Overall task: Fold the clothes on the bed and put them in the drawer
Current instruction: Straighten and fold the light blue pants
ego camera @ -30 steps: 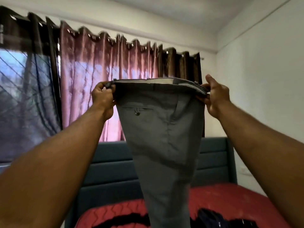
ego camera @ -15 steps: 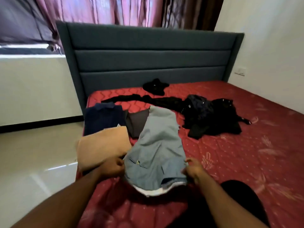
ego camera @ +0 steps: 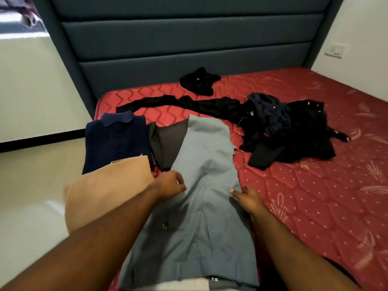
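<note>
Red quilted mattress (ego camera: 315, 206) against a blue-grey headboard (ego camera: 189, 38), so the bed's the work surface. A second ago the grey trousers (ego camera: 201, 196) were held up in the air by the waistband; now they're laid flat lengthwise. The left hand (ego camera: 170, 184) rests on their left edge, fingers loosely curled, while the right hand (ego camera: 246, 197) touches the right edge, fingers relaxed. Looks like smoothing before the first fold. Folded tan (ego camera: 105, 190) and navy (ego camera: 117, 139) pieces sit just left; a black pile (ego camera: 294, 133) waits.

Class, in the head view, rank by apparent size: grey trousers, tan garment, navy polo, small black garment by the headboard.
1. Grey trousers, nearest the camera
2. Tan garment and navy polo look alike
3. Small black garment
</note>
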Available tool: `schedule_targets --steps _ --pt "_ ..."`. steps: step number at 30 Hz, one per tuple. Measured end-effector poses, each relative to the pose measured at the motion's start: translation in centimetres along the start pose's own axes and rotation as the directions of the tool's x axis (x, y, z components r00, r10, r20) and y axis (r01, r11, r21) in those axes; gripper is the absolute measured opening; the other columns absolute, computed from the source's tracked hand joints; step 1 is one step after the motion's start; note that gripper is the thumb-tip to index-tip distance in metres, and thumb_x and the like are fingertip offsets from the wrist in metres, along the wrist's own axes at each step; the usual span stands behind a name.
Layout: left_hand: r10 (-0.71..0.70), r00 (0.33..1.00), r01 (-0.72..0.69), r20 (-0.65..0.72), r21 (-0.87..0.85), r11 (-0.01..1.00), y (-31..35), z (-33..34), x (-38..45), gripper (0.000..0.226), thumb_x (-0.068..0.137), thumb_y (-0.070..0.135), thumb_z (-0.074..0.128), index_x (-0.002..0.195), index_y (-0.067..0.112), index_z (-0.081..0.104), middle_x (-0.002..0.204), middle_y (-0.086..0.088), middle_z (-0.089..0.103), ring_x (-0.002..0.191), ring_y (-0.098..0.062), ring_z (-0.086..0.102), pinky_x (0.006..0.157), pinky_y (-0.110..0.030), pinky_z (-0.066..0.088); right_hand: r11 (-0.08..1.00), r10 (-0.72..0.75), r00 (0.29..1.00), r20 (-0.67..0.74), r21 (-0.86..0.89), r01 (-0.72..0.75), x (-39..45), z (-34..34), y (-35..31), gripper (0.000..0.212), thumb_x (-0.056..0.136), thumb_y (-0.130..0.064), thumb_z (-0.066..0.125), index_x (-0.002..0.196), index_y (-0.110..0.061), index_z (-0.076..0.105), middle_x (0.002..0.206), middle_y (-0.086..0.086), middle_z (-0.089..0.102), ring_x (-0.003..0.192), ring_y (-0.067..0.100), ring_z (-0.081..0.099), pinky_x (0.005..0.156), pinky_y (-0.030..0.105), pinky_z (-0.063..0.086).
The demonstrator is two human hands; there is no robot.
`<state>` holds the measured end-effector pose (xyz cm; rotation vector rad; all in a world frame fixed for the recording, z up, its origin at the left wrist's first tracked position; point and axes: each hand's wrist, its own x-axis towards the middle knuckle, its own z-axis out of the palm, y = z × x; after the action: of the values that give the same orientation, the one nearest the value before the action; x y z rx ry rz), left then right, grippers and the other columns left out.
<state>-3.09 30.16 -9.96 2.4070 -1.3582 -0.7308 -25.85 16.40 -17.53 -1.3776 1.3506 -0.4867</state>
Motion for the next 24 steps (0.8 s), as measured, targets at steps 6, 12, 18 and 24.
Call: schedule_targets --steps 6,12,18,24 --pt "-0.249 0.958 0.116 -0.142 -0.604 0.789 1.6 -1.2 12.6 0.058 0.086 0.018 0.073 0.138 0.005 0.049 0.137 -0.014 0.053 0.123 -0.028 0.054 0.103 -0.034 0.043 0.993 -0.029 1.000 -0.003 0.113 0.029 10.1 0.8 -5.0 0.022 0.091 -0.029 0.065 0.090 -0.008 0.065 0.078 0.006 0.065 0.073 0.022 0.060 0.066 0.030 0.048" --pt "-0.506 0.862 0.284 -0.022 -0.806 0.519 2.1 0.2 20.7 0.056 0.090 0.027 0.068 0.133 -0.003 0.050 0.113 -0.021 0.063 0.095 -0.033 0.061 0.074 -0.032 0.047 0.948 0.069 0.996 0.062 0.307 -0.084 17.9 2.6 -8.3 0.033 0.094 -0.034 0.061 0.088 -0.003 0.067 0.081 0.006 0.070 0.071 0.021 0.066 0.063 0.029 0.053" --pt "-0.581 0.812 0.337 0.053 -0.856 0.393 2.3 0.6 20.9 0.047 0.077 0.012 0.080 0.115 -0.006 0.058 0.110 -0.019 0.064 0.094 -0.030 0.063 0.086 -0.041 0.054 0.895 0.077 0.972 0.224 0.414 -0.166 16.7 3.3 -9.2 0.017 0.083 -0.002 0.070 0.099 0.001 0.068 0.089 0.015 0.073 0.058 0.019 0.070 0.052 0.027 0.056" --pt "-0.454 0.891 0.168 -0.022 -0.912 0.374 2.5 -0.9 8.9 0.011 0.080 0.013 0.077 0.080 0.008 0.067 0.075 -0.009 0.071 0.063 -0.019 0.064 0.055 -0.025 0.050 0.802 -0.026 0.947 0.320 0.572 -0.172 7.8 -0.1 -10.9 0.019 0.087 -0.011 0.065 0.101 0.000 0.070 0.098 0.016 0.073 0.083 0.026 0.071 0.074 0.034 0.059"
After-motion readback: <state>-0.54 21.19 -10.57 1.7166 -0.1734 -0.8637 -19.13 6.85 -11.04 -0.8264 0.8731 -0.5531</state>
